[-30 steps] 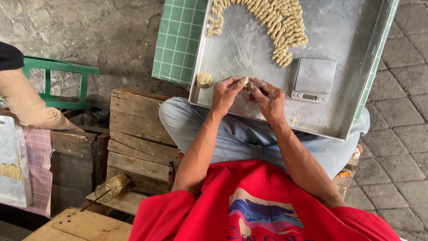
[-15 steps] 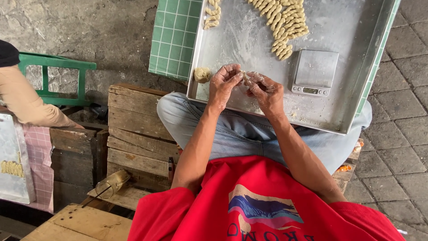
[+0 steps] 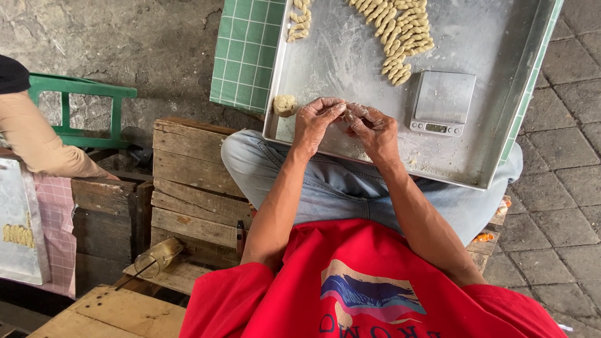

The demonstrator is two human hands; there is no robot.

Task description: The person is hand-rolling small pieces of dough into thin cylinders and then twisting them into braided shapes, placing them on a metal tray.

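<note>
Both hands meet at frame centre over the near edge of the metal tray [image 3: 501,125]. Left hand [image 3: 313,125] and right hand [image 3: 375,131] are floury, fingertips pinched together on a small piece of dough [image 3: 348,112] held between them, just above the tray floor. The piece is mostly hidden by the fingers, so its long axis and which way it points cannot be told for sure; what shows seems to run left-right across the frame, from one hand to the other. Both hands are closed on it, equally near.

A dough lump [image 3: 285,105] sits on the tray just left of the left hand, apart from it, roundish. Finished twisted dough sticks [image 3: 400,37] lie in rows at top centre, well apart from the hands. A small digital scale [image 3: 441,103] sits right of the right hand, near, not touching.
</note>
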